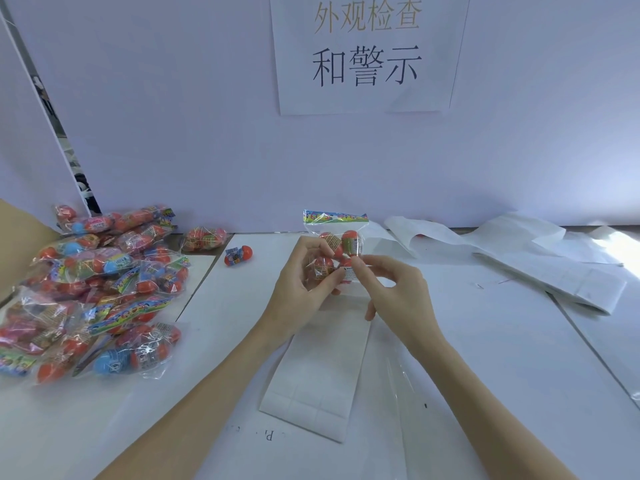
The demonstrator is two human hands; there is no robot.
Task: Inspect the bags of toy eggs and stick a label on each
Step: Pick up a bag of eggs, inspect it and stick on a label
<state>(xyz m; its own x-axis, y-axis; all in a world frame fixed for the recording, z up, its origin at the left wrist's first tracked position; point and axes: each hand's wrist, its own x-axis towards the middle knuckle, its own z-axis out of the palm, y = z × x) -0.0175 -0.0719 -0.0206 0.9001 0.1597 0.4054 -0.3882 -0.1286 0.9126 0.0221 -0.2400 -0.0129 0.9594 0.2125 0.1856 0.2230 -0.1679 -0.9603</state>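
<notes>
A clear bag of red toy eggs (341,242) with a colourful header card stands upright above the middle of the table. My left hand (299,292) grips its lower left side, fingers curled round the eggs. My right hand (394,292) pinches a small white label (349,273) with thumb and forefinger against the bag's lower right front. Below the hands lies a white label sheet (318,375) on the table.
A heap of bagged toy eggs (93,289) fills the left of the table, one more bag (204,239) behind it. A loose red egg (238,255) lies near the wall. Used white backing sheets (554,265) are piled at the right. A white wall with a paper sign (367,53) stands behind.
</notes>
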